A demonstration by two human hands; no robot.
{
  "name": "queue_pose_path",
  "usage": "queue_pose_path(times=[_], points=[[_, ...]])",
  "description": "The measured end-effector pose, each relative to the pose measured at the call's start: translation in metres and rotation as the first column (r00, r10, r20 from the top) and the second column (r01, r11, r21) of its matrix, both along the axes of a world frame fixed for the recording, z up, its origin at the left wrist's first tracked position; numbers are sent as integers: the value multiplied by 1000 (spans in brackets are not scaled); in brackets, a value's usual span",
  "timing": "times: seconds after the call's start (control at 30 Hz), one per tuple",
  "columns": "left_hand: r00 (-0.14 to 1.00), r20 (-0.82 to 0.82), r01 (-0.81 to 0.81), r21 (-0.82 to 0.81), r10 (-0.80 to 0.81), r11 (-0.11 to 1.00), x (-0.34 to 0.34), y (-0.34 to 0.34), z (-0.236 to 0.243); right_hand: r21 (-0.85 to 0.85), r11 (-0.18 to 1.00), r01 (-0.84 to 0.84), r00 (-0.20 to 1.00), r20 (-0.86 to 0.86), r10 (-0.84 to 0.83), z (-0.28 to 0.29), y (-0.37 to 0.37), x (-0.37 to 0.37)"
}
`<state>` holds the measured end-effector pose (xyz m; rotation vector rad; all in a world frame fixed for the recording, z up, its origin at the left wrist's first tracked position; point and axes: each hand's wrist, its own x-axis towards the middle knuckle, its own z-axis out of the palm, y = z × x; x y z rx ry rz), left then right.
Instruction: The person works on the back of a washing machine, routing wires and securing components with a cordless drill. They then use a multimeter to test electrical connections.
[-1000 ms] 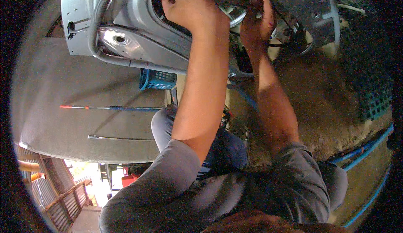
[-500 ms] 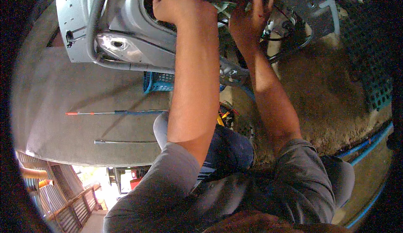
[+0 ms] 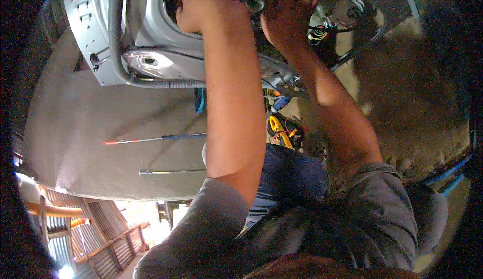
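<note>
A silver metal panel (image 3: 151,40) with cut-outs and a grey tube along its edge fills the upper view. My left hand (image 3: 211,10) is at its large opening, fingers curled and partly hidden round something dark I cannot make out. My right hand (image 3: 287,20) is beside it, higher fingers bent against a dark, shadowed part whose form is unclear. A bundle of thin coloured wires (image 3: 317,33) hangs to the right of that hand. Below the panel, between my forearms, lie a blue tool (image 3: 279,103) and a yellow tool (image 3: 279,128) among cables.
Two long poles (image 3: 131,141) lie on the grey concrete surface (image 3: 100,118) at left, near a blue plastic basket (image 3: 200,98) mostly behind my left forearm. Blue pipes (image 3: 448,171) run at right. Corrugated sheeting (image 3: 105,234) and a bright opening show at lower left.
The view has shifted: the basket is now mostly hidden, and the tools and coloured wires show more. Both hands appear further left at the panel, the right one's fingers more bent and shadowed.
</note>
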<state>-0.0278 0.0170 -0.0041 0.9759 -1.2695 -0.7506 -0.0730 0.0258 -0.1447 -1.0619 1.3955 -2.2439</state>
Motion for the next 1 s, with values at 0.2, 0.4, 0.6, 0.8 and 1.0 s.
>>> queue_pose_path(times=[0.2, 0.4, 0.6, 0.8, 1.0], points=[[-539, 744, -321, -614, 394, 721, 20, -2, 6, -88, 978, -188, 981, -58, 183, 6, 13, -7], [-630, 681, -260, -639, 375, 724, 8, 6, 3, -337, 908, -250, 916, -385, 110, 20, 9, -22], [965, 49, -255, -59, 257, 965, 18, -7, -8, -413, 869, -273, 878, -476, 50, 38, -9, -29], [966, -209, -159, -26, 150, 987, 21, -12, -10, -436, 842, -319, 846, -531, 46, 43, -19, -26], [957, -275, -102, -14, 94, 995, 13, -11, -7, -438, 853, -284, 829, -559, -11, 48, -30, -19]])
